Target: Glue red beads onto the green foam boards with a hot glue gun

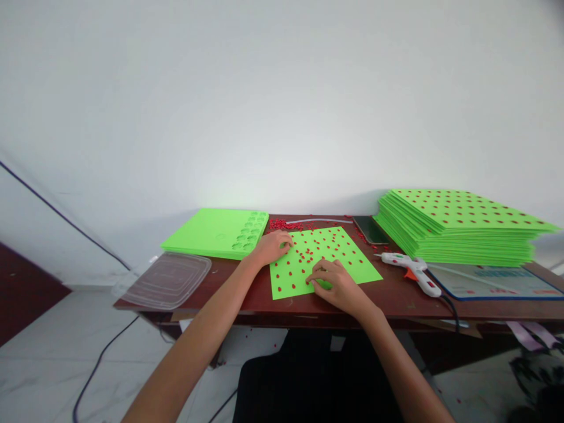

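Note:
A bright green sheet [324,271] dotted with small red pieces lies on the dark red table before me. My left hand [272,248] rests over the sheet's left edge, its fingers curled together; whatever may be in them is hidden. Low over the sheet, my right hand [333,283] has thumb and forefinger pinched at a small red piece [307,281] near the sheet's front edge. Red pieces form spaced rows on part of the sheet, while several lie loosely clustered in the middle, between my hands.
A pile of loose red pieces [282,224] sits behind the sheet, near a phone [370,230]. At right are a white glue gun [412,267] and a tall stack of dotted green sheets [458,241]. Plain green sheets [207,230] and a clear plastic lid [170,281] lie left.

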Motion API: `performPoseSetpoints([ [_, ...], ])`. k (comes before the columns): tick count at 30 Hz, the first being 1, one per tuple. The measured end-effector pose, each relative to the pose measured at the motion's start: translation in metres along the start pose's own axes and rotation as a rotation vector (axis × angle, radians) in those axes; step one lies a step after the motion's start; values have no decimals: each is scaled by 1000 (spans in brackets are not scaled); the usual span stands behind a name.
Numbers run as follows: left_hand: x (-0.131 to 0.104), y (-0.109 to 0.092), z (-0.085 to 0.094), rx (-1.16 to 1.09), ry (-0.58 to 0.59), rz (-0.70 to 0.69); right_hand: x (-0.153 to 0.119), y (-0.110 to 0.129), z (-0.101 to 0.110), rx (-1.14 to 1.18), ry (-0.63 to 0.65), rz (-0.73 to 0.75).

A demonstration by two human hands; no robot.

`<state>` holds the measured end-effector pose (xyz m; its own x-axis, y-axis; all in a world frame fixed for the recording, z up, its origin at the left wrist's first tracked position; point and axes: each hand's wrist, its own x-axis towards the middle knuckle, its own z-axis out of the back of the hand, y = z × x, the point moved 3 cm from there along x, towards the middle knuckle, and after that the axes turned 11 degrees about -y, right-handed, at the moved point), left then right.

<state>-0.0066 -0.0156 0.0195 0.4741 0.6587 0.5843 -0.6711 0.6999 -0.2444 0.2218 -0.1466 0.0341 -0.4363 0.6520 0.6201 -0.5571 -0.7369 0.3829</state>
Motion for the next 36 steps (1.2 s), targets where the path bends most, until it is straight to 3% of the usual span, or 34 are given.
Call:
performPoseSetpoints([
  [36,0,2,-2,-7,-16,8,-1,1,-8,-46,14,67],
])
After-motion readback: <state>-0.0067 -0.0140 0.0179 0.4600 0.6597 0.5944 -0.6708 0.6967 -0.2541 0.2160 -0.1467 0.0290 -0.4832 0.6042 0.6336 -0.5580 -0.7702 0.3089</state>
